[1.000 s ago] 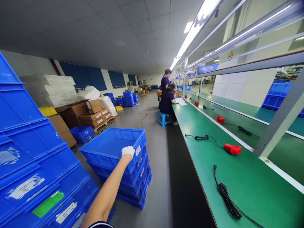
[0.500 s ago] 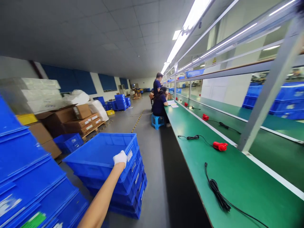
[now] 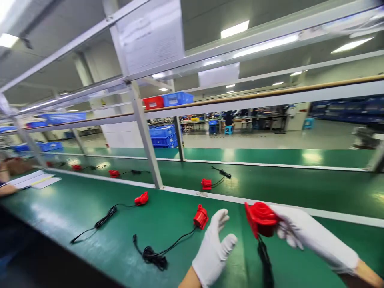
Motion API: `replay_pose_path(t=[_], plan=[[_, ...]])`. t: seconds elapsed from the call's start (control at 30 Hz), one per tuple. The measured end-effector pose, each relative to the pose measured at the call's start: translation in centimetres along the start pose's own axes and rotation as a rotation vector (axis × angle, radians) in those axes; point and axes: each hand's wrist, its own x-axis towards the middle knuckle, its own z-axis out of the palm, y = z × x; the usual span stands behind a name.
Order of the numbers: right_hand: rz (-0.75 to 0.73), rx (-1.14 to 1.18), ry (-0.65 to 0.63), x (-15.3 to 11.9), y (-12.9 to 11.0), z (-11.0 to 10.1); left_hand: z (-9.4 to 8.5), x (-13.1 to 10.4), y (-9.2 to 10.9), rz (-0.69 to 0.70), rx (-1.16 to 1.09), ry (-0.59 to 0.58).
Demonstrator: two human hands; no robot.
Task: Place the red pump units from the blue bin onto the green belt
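Observation:
My right hand [image 3: 289,228], in a white glove, is closed on the edge of a red pump [image 3: 263,218] held above the green bench [image 3: 177,252]. A bundled black cable [image 3: 264,260] hangs down from this pump. My left hand [image 3: 214,244], also gloved in white, is raised over the bench with thumb and fingers apart and nothing in it. Just left of it lies another red pump [image 3: 201,217], its black cable [image 3: 154,256] coiled on the bench. Farther left is one more red pump [image 3: 141,199] with its cable [image 3: 105,218].
A metal post [image 3: 145,136] and shelf rail [image 3: 258,94] rise behind the bench. Beyond the white strip lies a red pump [image 3: 207,184]. Blue crates [image 3: 163,137] are stacked behind. At far left, a person's arm [image 3: 7,189] rests by papers [image 3: 33,179].
The view has swung right, from the aisle to the bench. My left hand has left the blue crate's rim and is open over the bench. My right hand has come into view holding a red pump.

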Motion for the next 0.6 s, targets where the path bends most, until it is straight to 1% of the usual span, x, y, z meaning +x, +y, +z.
replay_pose_path(t=[0.03, 0.07, 0.1, 0.13, 0.2, 0.23, 0.3, 0.37, 0.43, 0.53, 0.6], plan=[[0.005, 0.063, -0.044, -0.1, -0.2, 0.6, 1.9, 1.1, 0.4, 0.032, -0.083, -0.05], [-0.002, 0.117, -0.083, -0.3, -0.6, 1.3, 3.4, 1.9, 0.8, 0.048, -0.154, -0.065], [-0.017, 0.152, -0.102, -0.6, -1.1, 2.0, 4.6, 2.5, 1.3, 0.047, -0.216, -0.05], [-0.038, 0.163, -0.095, -0.9, -1.5, 2.7, 5.4, 3.0, 1.7, 0.028, -0.287, -0.018], [-0.094, 0.187, -0.092, -1.9, -2.1, 3.4, 6.4, 3.6, 2.3, -0.075, -0.496, 0.024], [-0.125, 0.201, -0.09, -2.4, -2.2, 3.5, 6.6, 3.8, 2.4, -0.15, -0.629, 0.017], [-0.178, 0.224, -0.068, -3.2, -1.9, 3.4, 6.8, 3.9, 2.4, -0.304, -0.906, -0.056], [-0.187, 0.226, -0.033, -3.7, -1.3, 3.2, 6.7, 3.8, 2.1, -0.377, -1.095, -0.152], [-0.148, 0.217, -0.014, -3.8, -0.6, 3.3, 6.3, 3.4, 1.9, -0.37, -1.202, -0.26], [-0.084, 0.233, -0.034, -3.7, 0.5, 4.0, 5.6, 3.0, 1.6, -0.318, -1.292, -0.437], [-0.076, 0.277, -0.062, -3.7, 1.2, 4.5, 5.2, 2.7, 1.6, -0.276, -1.306, -0.505]])
